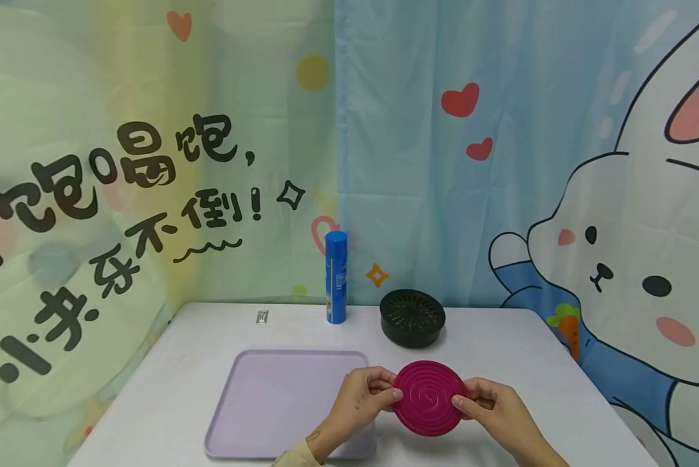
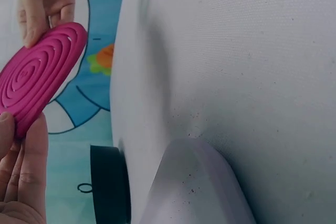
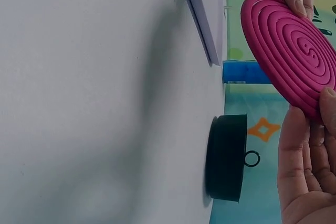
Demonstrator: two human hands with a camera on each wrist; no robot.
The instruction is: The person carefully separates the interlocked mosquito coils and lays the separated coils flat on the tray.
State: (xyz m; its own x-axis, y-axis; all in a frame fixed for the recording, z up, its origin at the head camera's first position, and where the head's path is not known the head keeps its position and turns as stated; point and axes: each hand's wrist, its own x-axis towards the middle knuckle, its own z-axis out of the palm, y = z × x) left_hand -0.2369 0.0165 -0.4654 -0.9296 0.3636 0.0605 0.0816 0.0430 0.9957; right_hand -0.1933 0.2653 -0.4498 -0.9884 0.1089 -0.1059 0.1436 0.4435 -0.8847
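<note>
A magenta mosquito coil point(image 1: 429, 398), a flat double spiral, is held up above the table's front part. My left hand point(image 1: 361, 397) pinches its left edge between thumb and fingers. On the opposite edge, my right hand point(image 1: 498, 410) pinches it the same way. Both wrist views show the coil point(image 2: 39, 72) point(image 3: 294, 51) tilted and apart from the tabletop. Behind it stands a round black mosquito coil holder point(image 1: 412, 319) with a slotted top. A small wire loop point(image 3: 252, 158) sticks out from the holder in the right wrist view.
Below and beside my left hand lies a pale purple tray point(image 1: 285, 402) on the white table point(image 1: 466, 360). A tall blue cylinder point(image 1: 336, 279) stands at the back edge, left of the holder. Farther left is a small flat metal piece point(image 1: 262, 316). A printed curtain point(image 1: 396, 162) hangs behind.
</note>
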